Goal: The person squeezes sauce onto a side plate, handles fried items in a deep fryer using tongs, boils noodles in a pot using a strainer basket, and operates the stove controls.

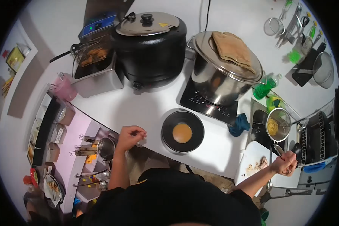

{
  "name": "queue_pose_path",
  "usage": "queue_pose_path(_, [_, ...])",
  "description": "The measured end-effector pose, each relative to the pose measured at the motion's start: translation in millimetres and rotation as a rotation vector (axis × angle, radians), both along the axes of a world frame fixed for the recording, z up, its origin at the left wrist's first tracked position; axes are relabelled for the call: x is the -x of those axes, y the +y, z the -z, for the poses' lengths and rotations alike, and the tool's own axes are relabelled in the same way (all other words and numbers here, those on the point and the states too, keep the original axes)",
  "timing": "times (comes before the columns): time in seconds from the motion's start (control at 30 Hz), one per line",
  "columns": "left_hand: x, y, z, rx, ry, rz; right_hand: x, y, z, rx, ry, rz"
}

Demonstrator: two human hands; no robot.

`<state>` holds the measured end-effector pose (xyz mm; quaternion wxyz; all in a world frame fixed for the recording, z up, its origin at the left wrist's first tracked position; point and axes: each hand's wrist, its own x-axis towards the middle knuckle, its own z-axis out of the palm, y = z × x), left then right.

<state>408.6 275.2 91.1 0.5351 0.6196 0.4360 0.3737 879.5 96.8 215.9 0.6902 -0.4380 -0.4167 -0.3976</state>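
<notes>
My right hand [285,164] is closed round the handle of a mesh strainer [278,125], which holds yellow noodles [272,127] over the sink [259,116] at the right. My left hand [131,138] hovers over the counter's front edge with its fingers curled together; whether anything small is between them cannot be made out. Between my hands, a black bowl [169,143] with orange-brown liquid [182,133] stands on the white counter [139,109]. Below the strainer lies a white cutting board [248,156] with food scraps [263,163] and a knife on it.
A black soup kettle [150,56] and a lidded steel pot [218,83] on an induction cooker [205,109] stand behind the bowl. A fryer [98,81] is at the back left. A blue cloth [240,125] lies by the sink. Ladles hang at the left.
</notes>
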Motion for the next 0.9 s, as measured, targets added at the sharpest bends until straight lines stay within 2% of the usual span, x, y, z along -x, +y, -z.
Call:
queue_pose_path(0.13, [-3.0,-2.9,14.4,0.037,0.017,0.048,9.6,-11.7,-4.6,0.015,0.005,-0.002])
queue_pose_path(0.2, [-1.2,-3.1,18.9,0.045,-0.004,0.042,16.5,-16.2,-10.6,-0.015,-0.025,-0.137])
queue_pose_path(0.3, [3.6,12.5,22.4,0.079,-0.112,0.055,36.5,-22.3,-15.7,0.045,-0.083,-0.165])
queue_pose_path(0.43, [18.4,40.8,13.3,0.065,-0.157,0.144,70.9,-24.0,-23.4,0.087,-0.129,-0.049])
queue_pose_path(0.53, [30.0,64.1,5.2,-0.014,-0.135,0.248,94.9,-20.0,-31.2,0.056,-0.111,-0.092])
queue_pose_path(0.6, [38.8,72.2,12.8,-0.068,-0.215,0.281,109.2,-22.9,-30.7,0.019,-0.051,-0.069])
queue_pose_path(0.77, [34.1,77.1,17.2,0.008,-0.308,0.297,148.5,-22.7,-36.4,-0.012,-0.142,-0.027])
queue_pose_path(0.83, [28.5,75.4,13.6,0.045,-0.340,0.322,160.7,-28.7,-33.6,-0.008,-0.161,-0.088])
queue_pose_path(0.9, [22.4,65.6,9.7,0.107,-0.418,0.219,171.2,-29.6,-36.9,0.012,-0.167,-0.077])
